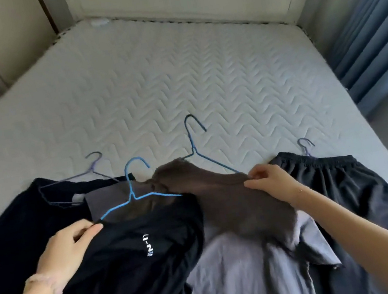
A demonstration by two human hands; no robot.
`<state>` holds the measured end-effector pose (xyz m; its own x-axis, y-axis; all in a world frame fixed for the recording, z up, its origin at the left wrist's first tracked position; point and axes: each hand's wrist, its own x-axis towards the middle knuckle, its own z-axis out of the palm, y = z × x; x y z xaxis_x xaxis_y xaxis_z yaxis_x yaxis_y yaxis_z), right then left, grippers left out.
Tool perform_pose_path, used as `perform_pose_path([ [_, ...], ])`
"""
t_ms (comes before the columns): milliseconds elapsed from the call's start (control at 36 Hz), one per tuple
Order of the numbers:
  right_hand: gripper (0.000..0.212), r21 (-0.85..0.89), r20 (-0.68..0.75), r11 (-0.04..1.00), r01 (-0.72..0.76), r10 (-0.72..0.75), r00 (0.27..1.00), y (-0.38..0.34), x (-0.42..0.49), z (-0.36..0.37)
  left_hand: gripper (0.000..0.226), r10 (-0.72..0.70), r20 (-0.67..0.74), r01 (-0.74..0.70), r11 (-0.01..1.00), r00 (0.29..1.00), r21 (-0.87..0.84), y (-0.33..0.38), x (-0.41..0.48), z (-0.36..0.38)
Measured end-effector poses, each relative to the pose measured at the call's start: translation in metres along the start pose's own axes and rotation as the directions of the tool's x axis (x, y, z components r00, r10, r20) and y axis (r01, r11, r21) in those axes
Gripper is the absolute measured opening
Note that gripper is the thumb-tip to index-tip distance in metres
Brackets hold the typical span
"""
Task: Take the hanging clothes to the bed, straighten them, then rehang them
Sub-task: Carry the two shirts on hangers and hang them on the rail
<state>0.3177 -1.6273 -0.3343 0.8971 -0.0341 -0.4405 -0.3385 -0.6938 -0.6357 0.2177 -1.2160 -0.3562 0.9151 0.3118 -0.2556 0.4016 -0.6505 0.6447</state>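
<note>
Across the near edge of the white quilted mattress (177, 78) the clothes lie overlapping: a black T-shirt with white lettering (134, 258) at its near left, a dark brown garment (235, 204) mid-edge over a pale lilac garment (232, 267), and black elastic-waisted shorts (341, 187) at its near right. A bright blue wire hanger (133, 197) lies at the T-shirt's collar, and a dark blue wire hanger (193, 144) pokes from the brown garment (hook pointing up the mattress). The left hand (68, 245) pinches the T-shirt's shoulder by the bright blue hanger's end, and the right hand (269, 180) pinches the brown garment's upper edge.
</note>
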Motion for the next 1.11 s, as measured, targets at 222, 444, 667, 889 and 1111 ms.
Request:
perform_pose_path([
  [222,0.013,0.216,0.08,0.97,0.114,-0.134,0.988,-0.101,-0.147,-0.025,0.02,-0.054,-0.338,0.002,0.988,0.94,-0.154,0.026,-0.128,-0.174],
  [444,0.027,0.218,0.112,0.91,0.353,-0.382,0.917,-0.213,-0.309,-0.02,0.023,-0.147,-0.576,-0.029,0.958,0.804,-0.284,-0.046,-0.28,-0.318],
  [667,0.037,0.341,0.183,0.79,0.509,-0.587,0.789,-0.308,-0.459,0.071,0.025,-0.314,-0.704,-0.097,0.874,0.637,-0.477,-0.128,-0.469,-0.403],
  [889,0.031,0.429,0.396,0.773,0.468,-0.627,0.671,-0.351,-0.555,0.201,0.022,-0.39,-0.763,-0.004,0.889,0.515,-0.457,-0.2,-0.631,-0.441],
  [1111,0.03,0.462,0.487,0.786,0.411,-0.612,0.623,-0.398,-0.603,0.302,0.024,-0.501,-0.794,0.07,0.857,0.344,-0.511,-0.277,-0.695,-0.46],
])
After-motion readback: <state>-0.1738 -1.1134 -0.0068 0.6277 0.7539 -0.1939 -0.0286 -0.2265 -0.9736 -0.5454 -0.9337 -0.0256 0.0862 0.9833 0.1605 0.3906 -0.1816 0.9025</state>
